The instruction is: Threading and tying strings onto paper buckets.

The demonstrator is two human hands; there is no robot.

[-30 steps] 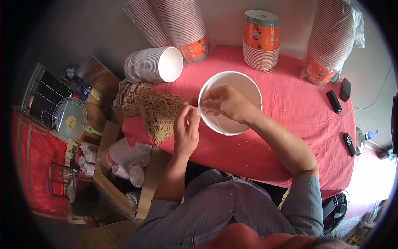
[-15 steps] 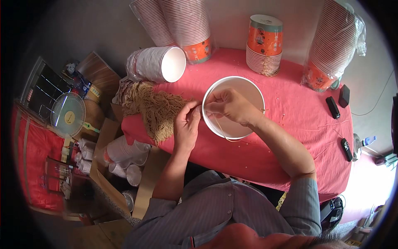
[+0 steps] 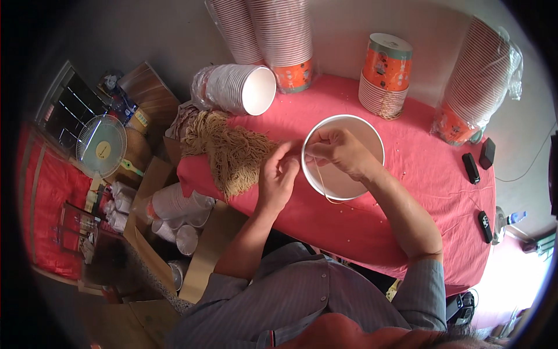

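A large white paper bucket [image 3: 376, 138] stands mouth up on the table. My right hand [image 3: 343, 154] reaches into its mouth, fingers pinched together at the left inner wall. From those fingers a thin tan cord [image 3: 321, 185] runs down over the near rim. Outside the same wall, my left hand [image 3: 278, 181] has thumb and forefinger bent toward the rim; what lies between their tips is too small to make out. Just left of that hand, a tangled bundle of tan cords [image 3: 235, 154] drapes over the table edge.
Behind lie a tipped stack of white buckets [image 3: 232, 90] and tall wrapped stacks [image 3: 282, 35]. Orange-printed buckets [image 3: 385, 70] stand at the back, with another wrapped stack [image 3: 476, 75] right. Small black devices [image 3: 470, 168] rest on the red tablecloth [image 3: 407, 232]. A cardboard box [image 3: 212, 250] sits lower left.
The whole view has shifted, so the table things appear farther right and slightly lower. Both hands stay at the bucket's left wall, with only slight finger movement.
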